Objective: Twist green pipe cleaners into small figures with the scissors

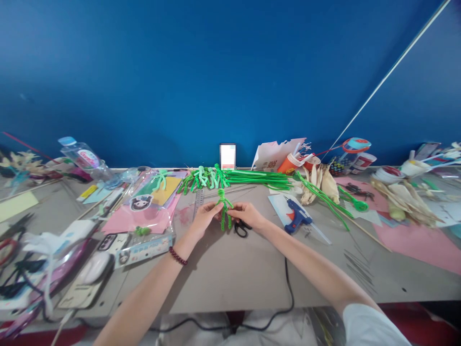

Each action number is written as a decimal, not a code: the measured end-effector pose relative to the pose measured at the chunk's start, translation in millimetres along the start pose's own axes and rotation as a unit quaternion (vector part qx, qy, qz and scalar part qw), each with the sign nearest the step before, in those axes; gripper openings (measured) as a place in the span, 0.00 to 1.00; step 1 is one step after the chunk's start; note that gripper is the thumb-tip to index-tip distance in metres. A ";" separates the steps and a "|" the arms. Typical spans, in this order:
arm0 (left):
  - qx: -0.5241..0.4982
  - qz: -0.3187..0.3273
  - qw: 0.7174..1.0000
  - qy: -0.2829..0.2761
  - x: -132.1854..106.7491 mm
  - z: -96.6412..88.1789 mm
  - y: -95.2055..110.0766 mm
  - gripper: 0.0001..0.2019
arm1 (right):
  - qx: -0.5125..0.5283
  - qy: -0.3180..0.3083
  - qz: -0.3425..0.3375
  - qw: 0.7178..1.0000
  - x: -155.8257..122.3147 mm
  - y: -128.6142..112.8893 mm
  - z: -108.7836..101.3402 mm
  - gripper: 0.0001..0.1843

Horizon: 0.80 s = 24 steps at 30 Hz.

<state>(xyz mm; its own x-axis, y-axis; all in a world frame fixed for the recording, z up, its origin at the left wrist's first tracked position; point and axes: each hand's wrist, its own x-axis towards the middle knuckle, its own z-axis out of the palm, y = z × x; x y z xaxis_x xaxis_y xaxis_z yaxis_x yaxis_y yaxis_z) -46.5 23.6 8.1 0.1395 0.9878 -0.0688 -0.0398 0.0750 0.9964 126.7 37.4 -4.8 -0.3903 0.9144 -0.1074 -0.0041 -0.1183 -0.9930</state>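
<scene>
Between my two hands, above the grey table, is a green pipe-cleaner figure with a round head, arms and two dangling legs. My left hand pinches it from the left side, near its upper body. On the other side, my right hand has its fingers closed on one of the figure's limbs. Black-handled scissors lie just under my right hand, their blades partly hidden. Behind the hands sit several similar green figures, next to a bundle of green pipe cleaners.
A blue glue gun lies to the right, with dried husks behind it. Left are a plastic bag of coloured paper, a mouse and a tilted bottle. A phone leans on the blue wall. A black cable crosses the front edge.
</scene>
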 end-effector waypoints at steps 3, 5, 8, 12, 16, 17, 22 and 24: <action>0.015 0.002 1.000 0.000 2.4 -1.0 -4.0 0.13 | 0.029 0.033 0.008 0.999 2.6 0.8 0.5 0.15; 0.050 0.008 0.999 0.014 3.7 -1.0 -6.9 0.14 | 0.046 0.032 0.006 0.998 3.6 1.4 0.0 0.16; 0.112 0.052 0.992 0.035 4.5 -0.3 -10.3 0.11 | 0.062 0.014 -0.005 0.998 4.2 2.2 0.2 0.17; 0.198 0.148 0.968 0.040 2.0 0.5 -10.5 0.08 | 0.077 0.018 -0.014 0.997 3.9 2.9 3.4 0.17; 0.291 0.235 0.925 0.067 -2.2 0.1 -8.7 0.08 | 0.080 0.023 -0.014 0.996 2.2 1.8 6.9 0.15; 0.312 0.257 0.911 0.079 -3.0 -0.4 -8.4 0.09 | 0.086 0.017 -0.009 0.996 1.6 0.9 7.2 0.15; 0.415 0.333 0.839 0.113 -4.0 -3.2 -8.6 0.09 | 0.184 -0.009 0.006 0.983 -0.4 -5.3 5.4 0.14; 0.442 0.352 0.818 0.109 -3.5 -3.0 -9.4 0.08 | 0.209 0.007 0.013 0.978 0.0 -5.9 4.7 0.13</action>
<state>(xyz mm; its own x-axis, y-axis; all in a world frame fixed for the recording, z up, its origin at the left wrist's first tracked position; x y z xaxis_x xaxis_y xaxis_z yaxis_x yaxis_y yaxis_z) -49.6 19.8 -1.2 0.2059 0.7512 0.6271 0.7094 -0.5560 0.4331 122.4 36.3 1.3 -0.3830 0.9138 -0.1349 -0.3721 -0.2863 -0.8829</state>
